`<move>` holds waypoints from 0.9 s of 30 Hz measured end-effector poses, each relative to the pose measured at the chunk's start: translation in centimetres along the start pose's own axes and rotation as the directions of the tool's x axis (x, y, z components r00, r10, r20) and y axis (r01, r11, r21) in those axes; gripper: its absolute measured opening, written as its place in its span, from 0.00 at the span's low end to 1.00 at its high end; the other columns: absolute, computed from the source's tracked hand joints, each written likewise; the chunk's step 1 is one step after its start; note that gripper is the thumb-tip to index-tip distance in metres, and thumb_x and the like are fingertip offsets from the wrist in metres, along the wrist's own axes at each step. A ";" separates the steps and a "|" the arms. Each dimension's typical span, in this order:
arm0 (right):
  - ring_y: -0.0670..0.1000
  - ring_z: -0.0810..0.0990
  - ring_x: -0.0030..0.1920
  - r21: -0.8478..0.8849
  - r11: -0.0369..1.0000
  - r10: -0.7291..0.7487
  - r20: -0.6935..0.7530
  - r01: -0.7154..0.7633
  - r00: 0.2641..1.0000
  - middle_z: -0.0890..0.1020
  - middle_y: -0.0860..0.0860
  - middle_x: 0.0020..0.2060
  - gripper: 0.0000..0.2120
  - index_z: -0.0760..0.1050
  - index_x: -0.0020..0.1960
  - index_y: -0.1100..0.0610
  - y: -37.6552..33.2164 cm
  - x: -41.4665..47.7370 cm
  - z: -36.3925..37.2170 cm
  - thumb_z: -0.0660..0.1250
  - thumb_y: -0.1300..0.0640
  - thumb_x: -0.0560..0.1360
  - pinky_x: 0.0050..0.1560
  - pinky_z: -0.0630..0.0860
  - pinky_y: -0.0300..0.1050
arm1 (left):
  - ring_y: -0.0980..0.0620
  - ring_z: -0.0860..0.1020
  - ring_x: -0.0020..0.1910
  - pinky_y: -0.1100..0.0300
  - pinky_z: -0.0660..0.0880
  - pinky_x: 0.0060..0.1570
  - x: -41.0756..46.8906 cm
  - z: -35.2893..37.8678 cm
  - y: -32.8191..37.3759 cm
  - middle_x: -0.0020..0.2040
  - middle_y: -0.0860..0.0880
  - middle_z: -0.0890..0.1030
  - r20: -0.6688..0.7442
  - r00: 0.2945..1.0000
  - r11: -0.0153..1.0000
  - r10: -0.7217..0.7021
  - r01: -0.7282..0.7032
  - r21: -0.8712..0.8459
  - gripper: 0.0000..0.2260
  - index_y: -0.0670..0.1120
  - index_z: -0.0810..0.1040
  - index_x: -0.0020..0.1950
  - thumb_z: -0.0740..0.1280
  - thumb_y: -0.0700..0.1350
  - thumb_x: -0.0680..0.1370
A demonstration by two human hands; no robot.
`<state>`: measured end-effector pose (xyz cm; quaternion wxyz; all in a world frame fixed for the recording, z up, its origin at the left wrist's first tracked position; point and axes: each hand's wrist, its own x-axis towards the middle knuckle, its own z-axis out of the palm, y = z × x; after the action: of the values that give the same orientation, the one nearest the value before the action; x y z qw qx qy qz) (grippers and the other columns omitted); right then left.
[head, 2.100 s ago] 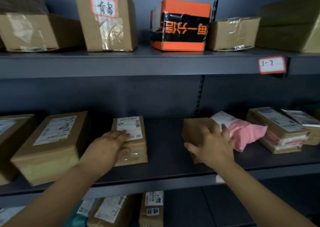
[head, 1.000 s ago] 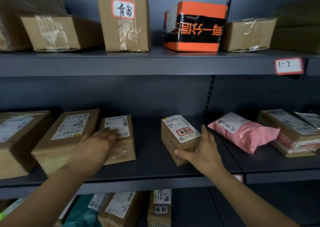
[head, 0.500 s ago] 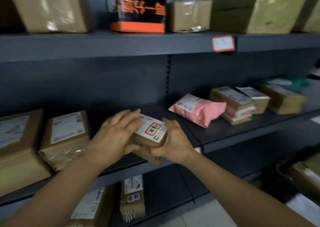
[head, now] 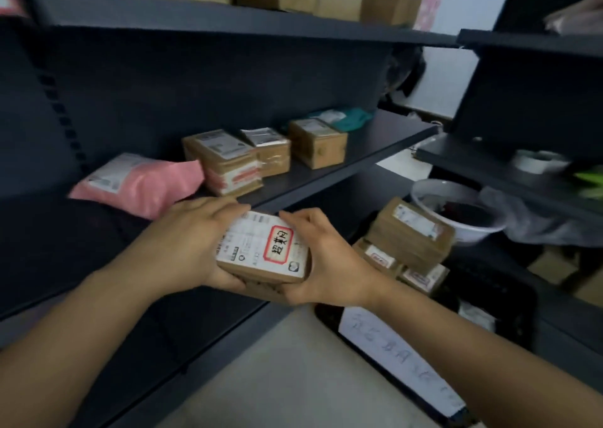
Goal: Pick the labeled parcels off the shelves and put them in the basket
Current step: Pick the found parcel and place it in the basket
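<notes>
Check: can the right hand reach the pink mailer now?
Probably not: the right hand is busy gripping the labelled box, and the left hand lies between it and the pink mailer.

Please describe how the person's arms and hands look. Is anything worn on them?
Both arms are bare as far as the frame shows: there is no sleeve on the left forearm or the right forearm. The left hand and the right hand wear no gloves. No watch, bracelet or ring is visible.
</notes>
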<state>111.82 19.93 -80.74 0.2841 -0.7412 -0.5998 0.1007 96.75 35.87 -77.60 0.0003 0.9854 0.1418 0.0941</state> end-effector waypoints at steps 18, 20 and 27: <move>0.49 0.72 0.59 -0.073 0.876 0.464 -0.143 -0.476 0.874 0.73 0.45 0.59 0.45 0.65 0.68 0.50 29.7 -8.9 -1.5 0.70 0.33 0.55 0.57 0.76 0.48 | 0.52 0.57 0.73 0.60 0.57 0.70 16.4 22.6 14.2 0.75 0.50 0.59 0.277 0.955 0.965 -0.109 0.168 -0.200 0.28 0.47 0.57 0.75 0.63 0.52 0.78; 0.50 0.70 0.62 -0.079 0.873 0.470 -0.118 -0.480 0.875 0.72 0.48 0.62 0.45 0.64 0.70 0.52 30.5 -9.2 -0.4 0.75 0.38 0.58 0.61 0.74 0.48 | 0.52 0.57 0.73 0.63 0.56 0.69 16.6 24.2 14.0 0.75 0.51 0.60 0.298 0.946 0.964 -0.130 0.192 -0.187 0.26 0.47 0.58 0.75 0.61 0.51 0.80; 0.53 0.61 0.70 -0.169 0.876 0.451 -0.042 -0.452 0.891 0.66 0.48 0.70 0.43 0.58 0.75 0.50 33.2 -8.4 2.9 0.73 0.41 0.67 0.67 0.69 0.48 | 0.52 0.54 0.75 0.63 0.51 0.70 18.0 27.3 14.0 0.77 0.49 0.54 0.325 0.920 0.949 -0.218 0.278 -0.150 0.26 0.45 0.54 0.76 0.56 0.52 0.81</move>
<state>135.84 8.87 -102.70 0.1873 -0.8826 -0.4168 0.1111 122.71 28.24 -100.72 0.1295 0.9573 0.2542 -0.0465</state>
